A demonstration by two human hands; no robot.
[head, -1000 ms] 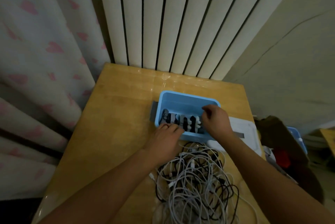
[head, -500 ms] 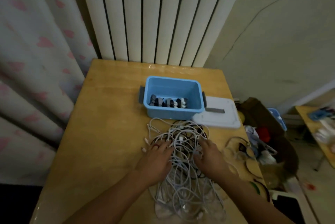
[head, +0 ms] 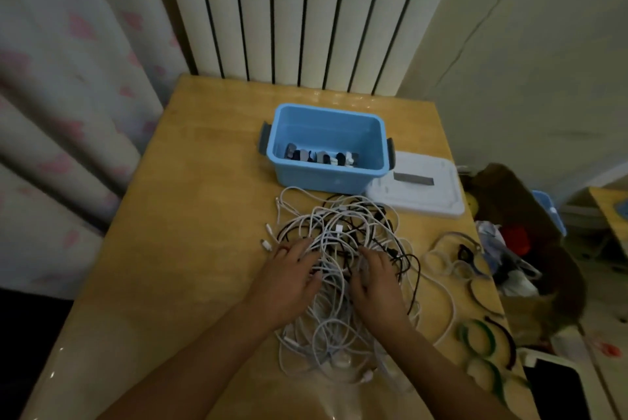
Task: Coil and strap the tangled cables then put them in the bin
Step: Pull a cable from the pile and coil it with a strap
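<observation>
A tangled heap of white and black cables [head: 343, 232] lies on the wooden table [head: 190, 215] in front of a blue bin [head: 326, 178]. Inside the bin, several strapped coils [head: 321, 157] sit in a row along its near wall. My left hand [head: 289, 278] rests palm down on the left part of the heap, fingers spread into the cables. My right hand [head: 377, 280] lies on the right part, fingers dipping among the strands. Whether either hand grips a cable is hidden by the tangle.
The bin's white lid [head: 421, 192] lies flat to the right of the bin. Several loose straps [head: 475, 334], green, black and white, are spread along the table's right edge. A radiator [head: 299, 11] stands behind the table, a curtain [head: 68, 96] on the left, clutter [head: 516, 243] on the floor right.
Both hands left the bin and came down onto the cable heap. Over the last half second they have hardly moved; the view has pulled back a little.
</observation>
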